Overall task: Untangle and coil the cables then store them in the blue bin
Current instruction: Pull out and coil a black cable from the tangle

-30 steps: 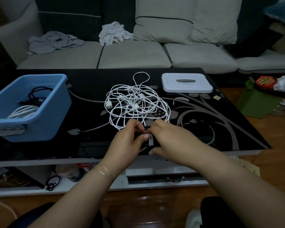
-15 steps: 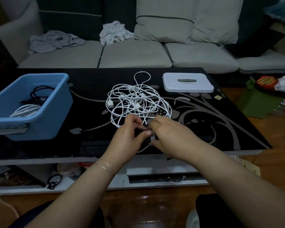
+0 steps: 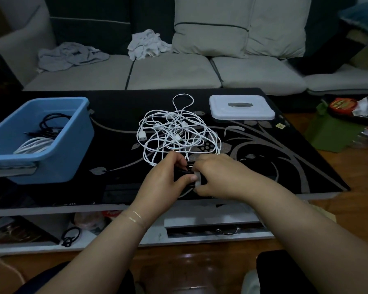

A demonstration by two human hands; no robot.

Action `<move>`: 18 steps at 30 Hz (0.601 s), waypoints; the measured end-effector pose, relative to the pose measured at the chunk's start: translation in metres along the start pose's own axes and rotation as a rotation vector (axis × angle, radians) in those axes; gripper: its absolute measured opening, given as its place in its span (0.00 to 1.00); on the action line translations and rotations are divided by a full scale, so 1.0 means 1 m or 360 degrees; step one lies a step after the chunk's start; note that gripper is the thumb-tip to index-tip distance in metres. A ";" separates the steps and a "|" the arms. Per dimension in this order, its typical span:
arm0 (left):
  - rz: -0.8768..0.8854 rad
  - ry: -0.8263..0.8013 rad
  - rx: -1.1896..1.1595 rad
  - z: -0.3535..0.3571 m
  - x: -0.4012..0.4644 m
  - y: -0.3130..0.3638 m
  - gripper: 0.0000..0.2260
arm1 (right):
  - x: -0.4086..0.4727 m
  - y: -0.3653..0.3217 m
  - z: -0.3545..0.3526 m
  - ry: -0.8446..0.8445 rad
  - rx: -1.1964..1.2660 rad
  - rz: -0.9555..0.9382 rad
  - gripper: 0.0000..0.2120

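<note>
A tangle of white cables [image 3: 176, 132] lies in the middle of the black glass table [image 3: 263, 158]. Just in front of it, my left hand [image 3: 166, 181] and my right hand [image 3: 219, 177] meet around a small bundle of black cable [image 3: 186, 172]. Both hands grip it, and a pale strip crosses the bundle between my fingers. Most of the bundle is hidden by my hands. The blue bin [image 3: 51, 149] stands at the table's left and holds a coiled white cable [image 3: 35, 144] and a black cable [image 3: 51, 124].
A white lid [image 3: 241, 108] lies at the table's back right. A sofa with crumpled cloths runs behind the table. A green box and snack packets sit on the floor at right. A shelf under the table holds clutter and a drawer.
My hands stay together on the black bundle and have shifted slightly; fingers work at the pale strip. The white tangle and the bin have not moved.
</note>
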State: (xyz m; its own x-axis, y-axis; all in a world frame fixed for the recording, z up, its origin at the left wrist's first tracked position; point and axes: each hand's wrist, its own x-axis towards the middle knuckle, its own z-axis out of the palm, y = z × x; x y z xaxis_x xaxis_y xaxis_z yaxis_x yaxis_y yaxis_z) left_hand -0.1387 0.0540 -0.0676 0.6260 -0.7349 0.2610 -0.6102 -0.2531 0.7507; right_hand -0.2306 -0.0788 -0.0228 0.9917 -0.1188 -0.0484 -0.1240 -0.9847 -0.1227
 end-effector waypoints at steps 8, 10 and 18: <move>0.0032 0.0005 0.0063 0.000 0.000 -0.001 0.11 | 0.007 -0.004 0.006 0.0040 -0.0258 -0.0028 0.15; 0.0021 0.0022 0.0046 0.000 0.002 -0.002 0.10 | 0.009 -0.005 0.008 0.0082 -0.0282 -0.0039 0.15; 0.0122 0.0111 0.0068 -0.005 0.011 -0.006 0.12 | 0.017 -0.002 0.014 0.0102 -0.0244 0.0006 0.14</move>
State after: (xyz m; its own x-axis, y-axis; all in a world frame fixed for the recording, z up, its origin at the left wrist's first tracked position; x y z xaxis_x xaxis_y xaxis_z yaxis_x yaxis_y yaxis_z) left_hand -0.1257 0.0509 -0.0663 0.6081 -0.7078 0.3595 -0.6768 -0.2254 0.7008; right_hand -0.2145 -0.0771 -0.0369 0.9919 -0.1260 0.0157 -0.1264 -0.9915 0.0302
